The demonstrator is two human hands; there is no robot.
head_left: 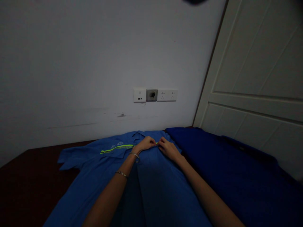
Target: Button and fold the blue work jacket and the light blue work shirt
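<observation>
The blue shirt (156, 179) lies spread out on the dark red desk (30, 179), below the wall sockets (167, 95) and on the near side of them. Its top end points to the wall, toward the sockets. Its long side runs from there back to the person. One short sleeve (73, 157) sticks out to the left, down and left of the sockets.

The shirt is plain blue, with small folds and a long front edge down the middle. A bright yellow-green stripe (117, 148) goes across its chest, with pale letters just above it.

The left hand (146, 143) and the right hand (167, 149) are close together, below the sockets, near the top of the shirt. On both hands the fingers are bent and almost closed, pinching a bit of the shirt by the stripe. The left arm has two shiny bands.

A darker blue cloth (213, 160) lies down and right of the sockets, beside the shirt.
</observation>
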